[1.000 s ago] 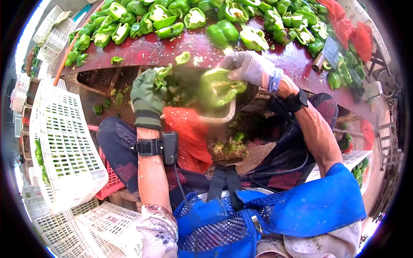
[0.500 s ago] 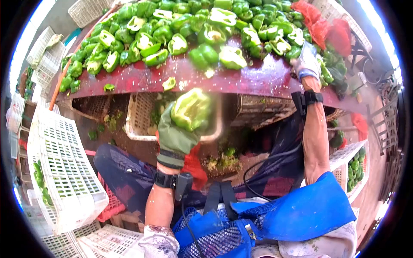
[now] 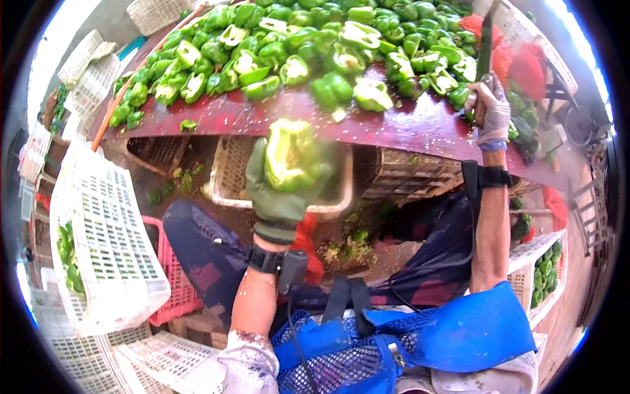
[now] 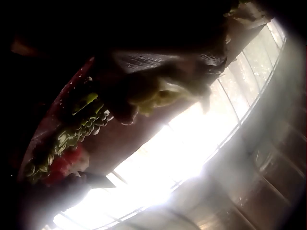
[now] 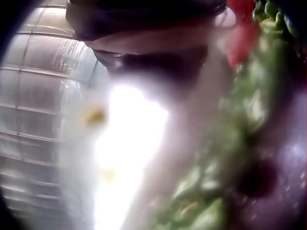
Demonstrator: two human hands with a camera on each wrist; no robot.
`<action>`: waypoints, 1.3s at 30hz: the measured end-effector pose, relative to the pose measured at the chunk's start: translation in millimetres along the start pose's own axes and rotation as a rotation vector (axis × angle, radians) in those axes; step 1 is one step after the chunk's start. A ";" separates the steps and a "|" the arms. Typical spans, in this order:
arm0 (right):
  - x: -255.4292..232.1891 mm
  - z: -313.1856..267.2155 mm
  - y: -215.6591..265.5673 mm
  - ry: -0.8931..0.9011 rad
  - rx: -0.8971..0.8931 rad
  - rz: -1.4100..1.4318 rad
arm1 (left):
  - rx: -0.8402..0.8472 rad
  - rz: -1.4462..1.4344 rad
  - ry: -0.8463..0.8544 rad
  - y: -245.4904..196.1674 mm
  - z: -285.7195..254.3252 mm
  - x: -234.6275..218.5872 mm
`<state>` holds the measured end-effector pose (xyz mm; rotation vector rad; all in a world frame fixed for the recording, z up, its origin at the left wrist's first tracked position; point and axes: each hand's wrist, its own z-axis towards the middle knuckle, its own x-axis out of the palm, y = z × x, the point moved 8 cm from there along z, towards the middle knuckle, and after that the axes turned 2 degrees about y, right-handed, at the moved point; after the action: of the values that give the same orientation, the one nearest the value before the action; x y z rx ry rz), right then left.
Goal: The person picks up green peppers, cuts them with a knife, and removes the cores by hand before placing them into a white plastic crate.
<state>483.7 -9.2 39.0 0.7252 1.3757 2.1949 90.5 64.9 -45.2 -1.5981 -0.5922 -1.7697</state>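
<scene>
In the head view, the left hand, in a green glove, holds a cut-open green pepper with its pale inside facing up, over a white crate under the table edge. At the table's right side the right hand, in a thin pale glove, grips a knife by its handle, blade pointing away from the person. The left wrist view is dark, with the pepper dimly visible near the fingers. Blur and glare fill the right wrist view; the knife cannot be made out there.
Whole and cut peppers are heaped on the red table. Below its edge are a white crate and another crate. White baskets stand at the left, one with peppers at the right. Red netting lies at the far right.
The right hand let go of the pepper, moved right to the table's side and took hold of the knife, whose blade has swung up. The left hand came inward and now holds the pepper.
</scene>
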 end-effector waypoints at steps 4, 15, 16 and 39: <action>66.7 -38.4 13.7 0.101 0.051 -0.296 | 0.035 0.026 -0.120 -11.1 4.4 -16.5; 211.5 -160.0 20.6 0.736 -0.265 -0.699 | 0.308 0.447 -0.335 -34.5 -0.8 -30.5; 211.4 -161.2 13.2 0.735 -0.257 -0.700 | 0.289 0.376 -0.320 -33.5 0.1 -35.7; 209.6 -165.0 -24.5 0.791 -0.196 -0.774 | 0.341 1.517 -0.304 -41.9 14.6 -61.3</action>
<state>220.5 18.9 -2.7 -0.7350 1.3888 1.9348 71.1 114.4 -99.0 -1.3627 0.2360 -0.2809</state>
